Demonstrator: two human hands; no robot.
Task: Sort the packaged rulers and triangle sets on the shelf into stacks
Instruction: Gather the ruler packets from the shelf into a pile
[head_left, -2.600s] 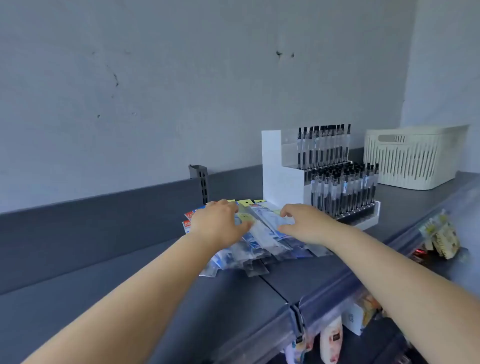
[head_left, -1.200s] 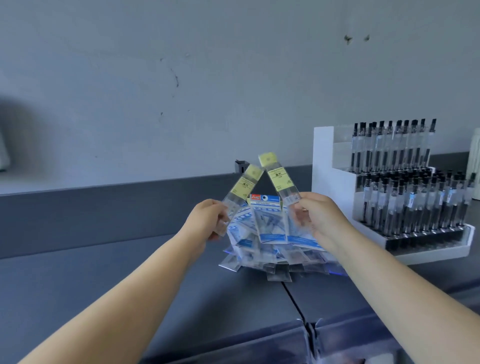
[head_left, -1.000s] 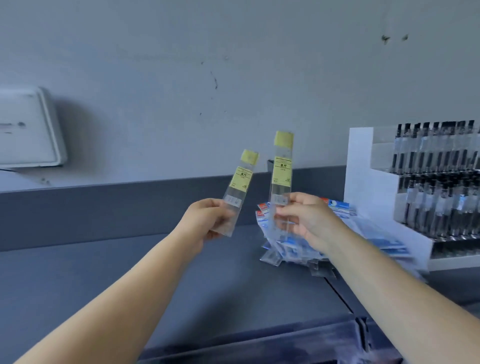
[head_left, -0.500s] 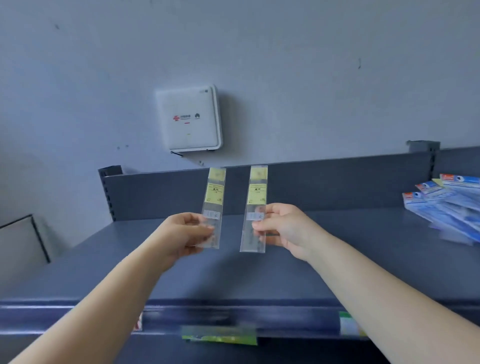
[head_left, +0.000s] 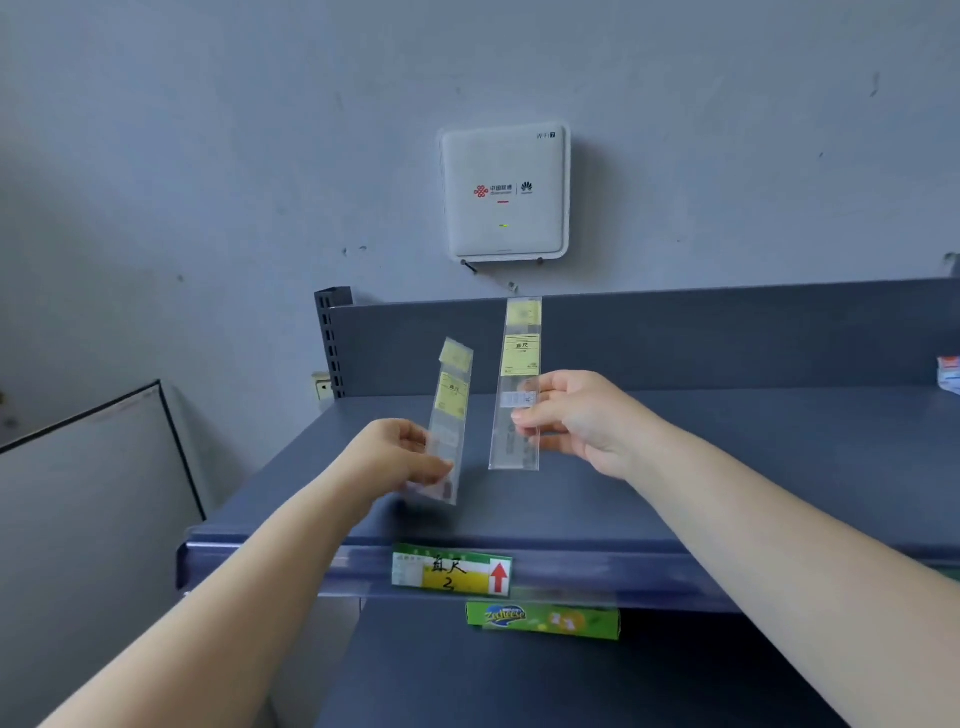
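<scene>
Not much to report here: two bare forearms are seen coming in from the bottom edge, no sleeves, nothing worn on either wrist. No rings or gloves are seen on the left hand (head_left: 395, 457) or right hand (head_left: 582, 421).

The shelf (head_left: 727, 467) top lay bare under both hands, with open room left, right and near. Its back wall (head_left: 675, 338) stood at the far side and blocked the way. A few packets (head_left: 949, 374) sat at the far right edge.
</scene>
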